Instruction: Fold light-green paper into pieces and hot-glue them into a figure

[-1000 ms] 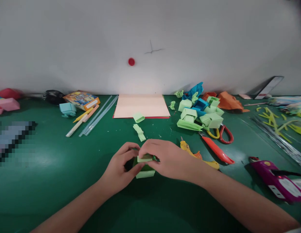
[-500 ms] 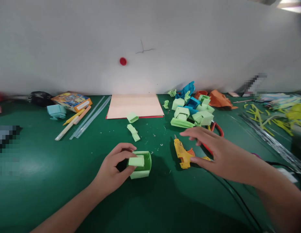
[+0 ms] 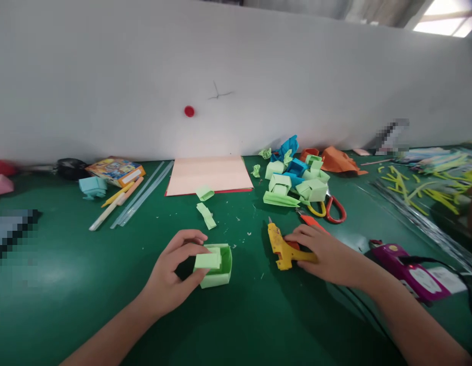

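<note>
My left hand point(image 3: 174, 274) pinches a light green folded paper box point(image 3: 217, 266) that rests on the green table point(image 3: 68, 284), thumb and fingers closed on its folded flap. To its right, my right hand point(image 3: 324, 250) lies on a yellow glue gun point(image 3: 280, 246), fingers curled round its handle while the gun lies on the table. Two small green folded paper strips point(image 3: 206, 213) lie just beyond the box.
A pink paper sheet point(image 3: 208, 174) lies at the back. A heap of green, blue and orange folded papers point(image 3: 296, 175), scissors point(image 3: 333, 209) and an orange cutter point(image 3: 310, 220) lie at right. A purple device point(image 3: 409, 271) with a cord sits far right. Sticks, pens and a box point(image 3: 114, 170) lie at left.
My right hand left the green paper box, swung right over the table and came down on the yellow glue gun. My left hand kept its hold on the box.
</note>
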